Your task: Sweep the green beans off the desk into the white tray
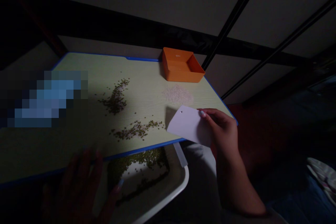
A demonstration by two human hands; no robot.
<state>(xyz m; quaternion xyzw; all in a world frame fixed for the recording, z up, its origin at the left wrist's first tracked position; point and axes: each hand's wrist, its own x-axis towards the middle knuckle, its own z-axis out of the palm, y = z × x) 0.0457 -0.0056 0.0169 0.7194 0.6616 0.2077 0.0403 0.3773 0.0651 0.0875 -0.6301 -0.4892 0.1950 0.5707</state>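
Note:
My right hand (223,133) is closed on a white plastic scraper card (187,125) at the front right edge of a pale table (78,136) with a blue rim. My left hand (81,185) grips the near side of a white tray (181,182) held just below the table's front edge; its thumb lies inside the tray. Green beans (139,162) lie piled in the tray. More green beans are scattered on the table in two patches, a far bean patch (115,98) and a near bean patch (136,130). A small heap of white rice (177,94) lies beyond the card.
An orange open box (182,65) stands at the table's far right corner. A blurred blue patch covers the table's left side. Dark rails and a pale wall run behind. The scene is dim, with light only on the table's middle.

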